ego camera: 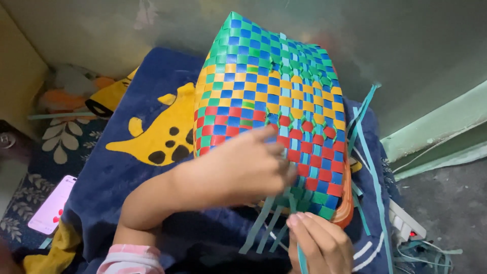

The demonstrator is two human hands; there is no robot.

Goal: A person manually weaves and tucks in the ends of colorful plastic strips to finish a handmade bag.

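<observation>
Right hand (322, 243): fingertips pinched together on a light teal strip (302, 259) just below the basket's lower edge. Left hand (243, 167): laid across the red rows of the woven basket (269, 86), fingers curled at the weave where loose strips emerge; whether it clamps a strip cannot be told.

Basket: plastic-strip checker weave in green, blue, yellow and red bands, lying tilted on a dark blue blanket (132, 167) with a yellow animal figure. Orange rim (346, 210) shows at lower right.

Loose teal strips (373, 152) trail off the basket's right edge, near a white power strip (403, 223) on grey floor. Pink phone (50, 205) lies well apart, lower left. Grey wall (406, 45) stands close behind the basket's top edge; open floor lies to the right.
</observation>
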